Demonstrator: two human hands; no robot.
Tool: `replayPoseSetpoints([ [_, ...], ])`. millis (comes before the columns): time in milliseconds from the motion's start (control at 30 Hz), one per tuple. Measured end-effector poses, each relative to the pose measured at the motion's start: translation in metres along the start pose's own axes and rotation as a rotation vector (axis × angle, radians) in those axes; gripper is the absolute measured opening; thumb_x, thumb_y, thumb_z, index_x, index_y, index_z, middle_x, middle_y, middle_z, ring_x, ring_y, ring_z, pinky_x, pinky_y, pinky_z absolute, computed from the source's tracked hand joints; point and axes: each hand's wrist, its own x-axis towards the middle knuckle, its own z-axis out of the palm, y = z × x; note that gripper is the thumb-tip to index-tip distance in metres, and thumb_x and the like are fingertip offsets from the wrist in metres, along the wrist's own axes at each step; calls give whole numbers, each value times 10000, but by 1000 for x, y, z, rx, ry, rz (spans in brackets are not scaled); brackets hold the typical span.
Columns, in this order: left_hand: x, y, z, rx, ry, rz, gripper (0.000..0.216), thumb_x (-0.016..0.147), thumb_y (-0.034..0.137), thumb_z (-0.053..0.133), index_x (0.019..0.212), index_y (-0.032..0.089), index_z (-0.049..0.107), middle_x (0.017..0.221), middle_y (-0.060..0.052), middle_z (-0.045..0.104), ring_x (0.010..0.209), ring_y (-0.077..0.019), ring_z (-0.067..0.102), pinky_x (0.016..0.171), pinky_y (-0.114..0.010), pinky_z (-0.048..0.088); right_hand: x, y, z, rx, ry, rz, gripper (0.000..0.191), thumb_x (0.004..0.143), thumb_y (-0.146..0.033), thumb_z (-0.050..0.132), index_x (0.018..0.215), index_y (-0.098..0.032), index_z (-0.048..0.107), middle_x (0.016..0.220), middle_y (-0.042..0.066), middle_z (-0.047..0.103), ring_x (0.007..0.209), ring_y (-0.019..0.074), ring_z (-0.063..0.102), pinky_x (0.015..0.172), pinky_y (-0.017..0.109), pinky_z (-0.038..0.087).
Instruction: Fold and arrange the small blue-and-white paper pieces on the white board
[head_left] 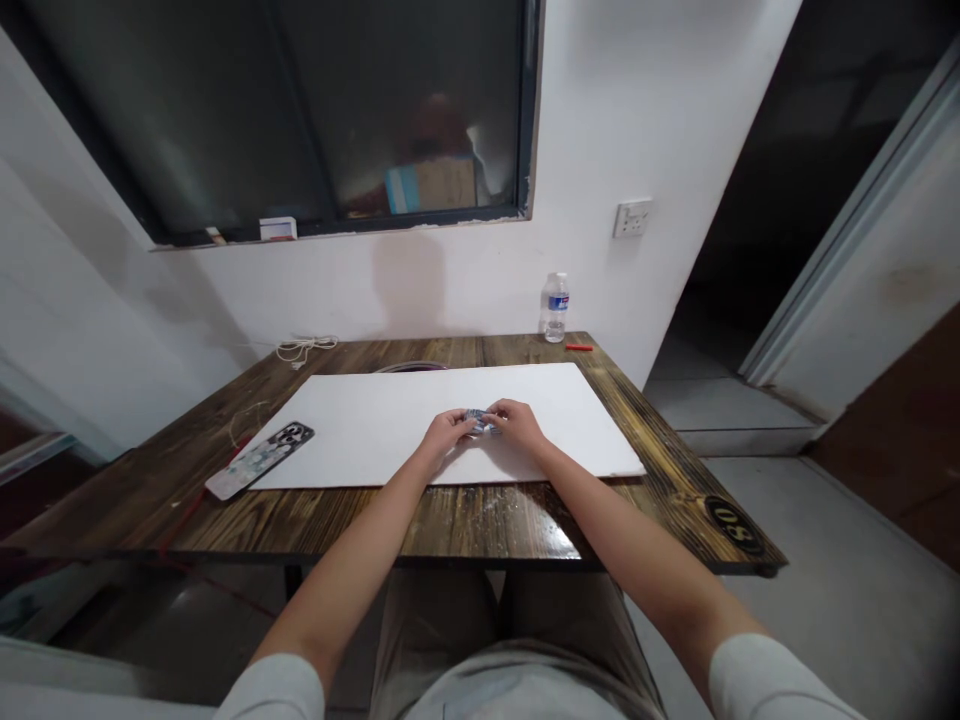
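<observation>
A small blue-and-white patterned item (475, 420) is held between my two hands, just above or on the white board (360, 425). It looks like a little stack or packet, possibly cards, but its kind is too small to make out. My left hand (448, 430) pinches its left side with the fingertips. From the right, my right hand (517, 424) grips the other side, thumb and fingers closed on it. The fingers cover part of the item.
The board lies on a dark wooden table (480, 525). A phone in a patterned case (262, 460) rests over the board's left edge. Along the back are a white cable (306, 346), a water bottle (556, 308) and a red pen-like stick (579, 347). A round number disc (733, 525) marks the right corner.
</observation>
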Motion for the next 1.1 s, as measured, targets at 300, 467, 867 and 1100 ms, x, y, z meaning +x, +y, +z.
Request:
replayPoseSetpoints([
  [300,3,-4,-4,-21,76,0,350,548,259,861,828,115,709,737,-61,715,630,-129,641,557,-205,462,2,-1,-3,48,36,139,171,771,-335,646,738,-187,726,719,12,709,682,161,615,641,255,426],
  [467,3,-2,-3,-46,150,-13,376,517,249,874,826,124,700,747,-58,719,635,-139,659,525,-195,463,2,-4,-15,-165,-22,93,170,848,-268,593,781,-179,721,798,43,705,747,174,610,685,272,412],
  [867,-2,0,0,21,182,10,369,491,242,875,787,128,686,699,-46,702,603,-137,642,524,-206,455,-5,-10,-14,-437,-22,-72,141,858,-347,673,860,-209,698,965,74,639,940,223,545,817,336,387],
  [1100,0,-3,-2,106,120,23,379,486,286,887,769,122,695,675,-38,686,600,-137,627,518,-205,409,0,-5,-3,-181,-45,-188,115,824,-254,688,725,-199,668,799,26,622,769,162,548,736,286,417],
])
